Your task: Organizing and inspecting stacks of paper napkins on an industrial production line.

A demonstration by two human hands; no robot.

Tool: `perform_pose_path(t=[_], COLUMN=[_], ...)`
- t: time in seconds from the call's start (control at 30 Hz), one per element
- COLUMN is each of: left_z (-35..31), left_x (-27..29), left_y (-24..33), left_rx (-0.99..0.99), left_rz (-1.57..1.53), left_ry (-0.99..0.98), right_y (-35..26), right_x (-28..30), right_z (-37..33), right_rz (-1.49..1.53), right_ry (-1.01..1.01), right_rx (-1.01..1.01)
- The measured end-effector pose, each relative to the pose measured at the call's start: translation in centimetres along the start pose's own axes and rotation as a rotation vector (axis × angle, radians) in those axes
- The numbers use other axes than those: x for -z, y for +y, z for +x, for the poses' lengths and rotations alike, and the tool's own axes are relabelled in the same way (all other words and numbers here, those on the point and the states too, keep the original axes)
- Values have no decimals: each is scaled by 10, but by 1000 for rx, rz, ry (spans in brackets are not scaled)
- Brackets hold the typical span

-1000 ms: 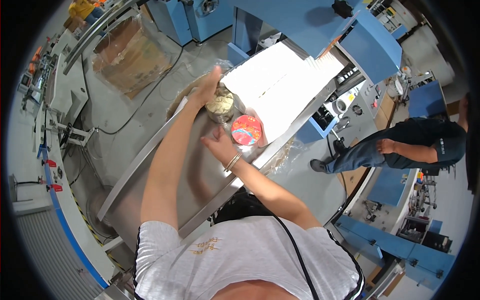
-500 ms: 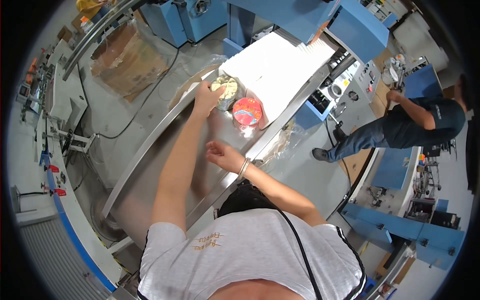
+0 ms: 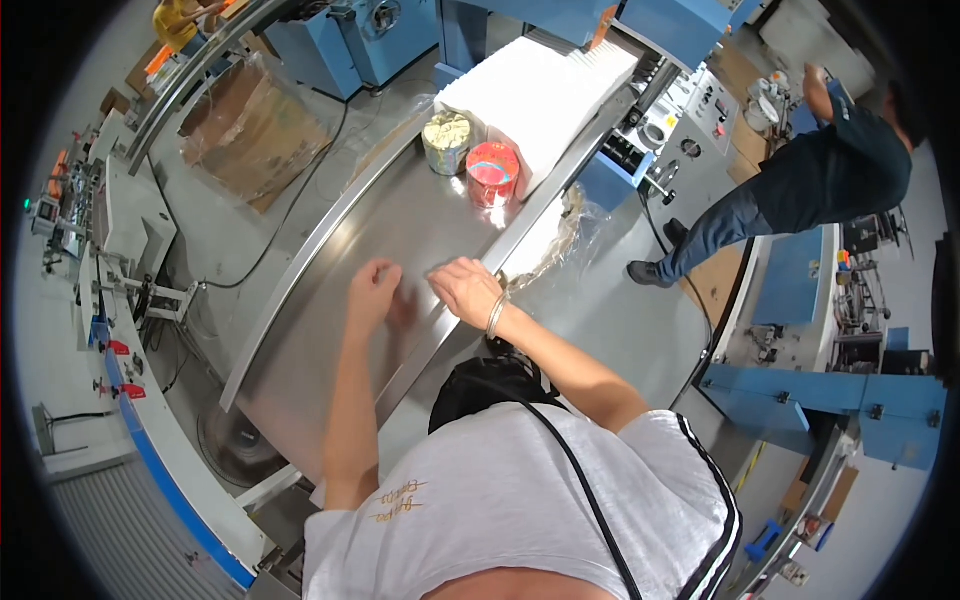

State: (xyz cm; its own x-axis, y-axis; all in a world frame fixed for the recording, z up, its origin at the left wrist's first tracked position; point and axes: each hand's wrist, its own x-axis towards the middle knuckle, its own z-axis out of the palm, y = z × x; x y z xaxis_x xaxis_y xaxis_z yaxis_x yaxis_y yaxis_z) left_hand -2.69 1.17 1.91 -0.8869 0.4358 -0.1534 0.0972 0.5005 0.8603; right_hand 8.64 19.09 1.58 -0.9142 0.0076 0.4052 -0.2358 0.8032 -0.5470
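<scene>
My left hand [image 3: 375, 291] hovers over the metal tray table [image 3: 330, 300], its fingers loosely curled and slightly apart, with nothing visible in them. Close by on its right is my right hand [image 3: 466, 288], back upward and fingers bent, above the table's right-hand edge. Two metal rings circle that wrist; the palm is hidden. Farther up the table stands an open can [image 3: 447, 140] filled with a pale yellow, lumpy paste. Beside it, to the right, sits a red can [image 3: 493, 175] with bright red content or lid; I cannot tell which. Neither hand touches the cans.
A large stack of white paper [image 3: 540, 90] lies behind the cans, below a blue machine [image 3: 675, 22]. A person in dark clothing [image 3: 835, 155] stands at the right. A plastic-covered cardboard box [image 3: 250, 135] is on the floor, upper left, near a cable.
My left hand has let go of the yellow-paste can and drawn back toward me. My right hand has turned and moved slightly right. The person on the right has raised an arm.
</scene>
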Motion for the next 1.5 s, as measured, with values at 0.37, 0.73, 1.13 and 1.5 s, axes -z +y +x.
perform_pose_path(t=[0.37, 0.73, 1.13, 1.5], left_z=[-39, 69, 80, 62], left_x=[-30, -98, -139, -123], left_y=[11, 92, 111, 113], left_rx=[-37, -453, -445, -440], left_rz=[-155, 99, 165, 13], left_ry=[73, 66, 228, 145], right_y=[3, 82, 111, 118], right_x=[16, 86, 119, 129], right_z=[-5, 6, 33, 34], right_rz=[71, -136, -152, -43], right_ry=[180, 234, 76, -50], right_rx=[-86, -280, -239, -131])
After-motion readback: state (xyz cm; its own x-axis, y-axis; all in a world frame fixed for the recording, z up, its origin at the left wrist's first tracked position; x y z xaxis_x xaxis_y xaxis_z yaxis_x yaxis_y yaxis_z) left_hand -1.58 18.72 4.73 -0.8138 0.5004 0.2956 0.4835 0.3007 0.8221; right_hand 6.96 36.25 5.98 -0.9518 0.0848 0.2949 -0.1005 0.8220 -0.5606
